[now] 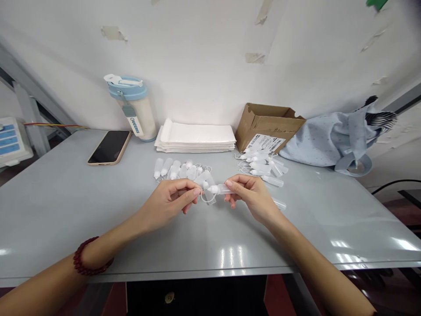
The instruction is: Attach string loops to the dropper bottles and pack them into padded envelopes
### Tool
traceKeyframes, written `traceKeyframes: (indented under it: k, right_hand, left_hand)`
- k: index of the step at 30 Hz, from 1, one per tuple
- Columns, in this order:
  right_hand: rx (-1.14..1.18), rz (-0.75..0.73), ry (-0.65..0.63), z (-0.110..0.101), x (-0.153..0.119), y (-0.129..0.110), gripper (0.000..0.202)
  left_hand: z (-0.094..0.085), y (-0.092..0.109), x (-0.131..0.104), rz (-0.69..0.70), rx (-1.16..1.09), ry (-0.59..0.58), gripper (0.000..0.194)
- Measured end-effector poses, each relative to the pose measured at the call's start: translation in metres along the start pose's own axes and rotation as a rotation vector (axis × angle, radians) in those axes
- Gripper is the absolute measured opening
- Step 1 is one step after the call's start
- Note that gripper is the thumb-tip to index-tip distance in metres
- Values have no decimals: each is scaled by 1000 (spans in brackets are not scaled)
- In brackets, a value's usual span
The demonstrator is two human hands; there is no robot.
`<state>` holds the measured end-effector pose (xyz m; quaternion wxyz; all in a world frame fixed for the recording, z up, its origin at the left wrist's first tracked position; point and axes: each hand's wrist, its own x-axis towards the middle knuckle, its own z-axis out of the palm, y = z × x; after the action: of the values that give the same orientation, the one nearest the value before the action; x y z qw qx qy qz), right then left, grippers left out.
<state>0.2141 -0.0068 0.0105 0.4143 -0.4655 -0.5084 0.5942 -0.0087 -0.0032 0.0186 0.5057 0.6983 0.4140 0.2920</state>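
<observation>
In the head view my right hand (248,193) is closed on a small translucent bottle (222,189) with a white cap, its tip pointing left. My left hand (174,198) pinches the end of a thin white cord that loops down from the bottle's cap. Behind and between the hands lies a pile of similar bottles (175,170) with white caps and cords. A second group of bottles (261,166) rests beyond my right hand, in front of the cardboard box. One more bottle (279,203) lies just right of my right hand, partly hidden by it.
On the grey table (131,250) stand a blue-lidded cup (136,109), a phone (109,148), a stack of white envelopes (197,137), an open cardboard box (268,125) and a light blue fabric bag (325,138). A white wall rises behind them.
</observation>
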Motion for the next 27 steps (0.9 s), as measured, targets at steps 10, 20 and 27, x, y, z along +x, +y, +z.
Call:
traceKeyframes:
  k: [10,20,27]
  right_hand:
    - [-125,-54,47,2,-3,-2,27]
    - [-197,-111,82,7,-5,1,25]
    - [-212,-122,90,10,-7,1,26]
  left_hand:
    - [1,-1,1,16,43,33,22]
    - [4,-5,0,27,80,72,20]
    - [4,-5,2,45,109,82,22]
